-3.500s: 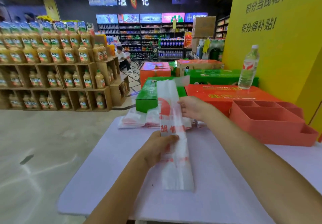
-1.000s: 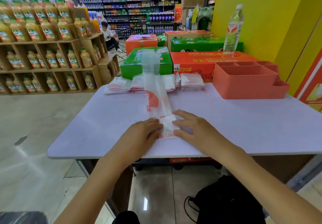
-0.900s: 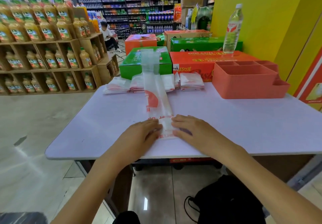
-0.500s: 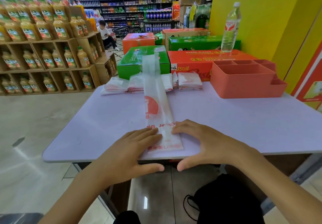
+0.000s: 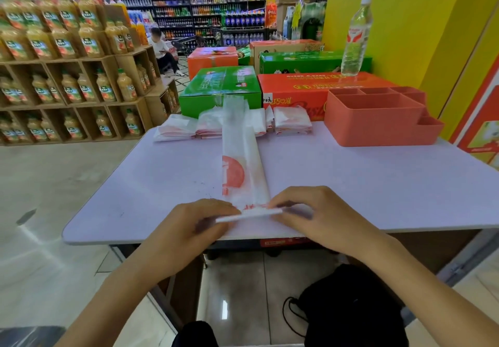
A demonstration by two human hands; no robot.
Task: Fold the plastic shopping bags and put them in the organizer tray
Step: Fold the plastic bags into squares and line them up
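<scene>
Hands meet at the near end of a long white bag strip (image 5: 243, 157) that runs up the middle of the frame across the pale table (image 5: 378, 184). The left hand (image 5: 189, 227) and right hand (image 5: 318, 217) each pinch one corner of that near end between thumb and curled fingers, and the edge is lifted just off the table, turning upward. To do this fold well, I judge both corners should travel together and land square on the strip, edges matched, then be pressed flat before the next turn; slippery film springs back if released early. More bags (image 5: 216, 127) lie in a row at centre, under the strip's far end. The coral organizer tray (image 5: 378, 127) sits at the right, well apart, with no bag showing inside.
</scene>
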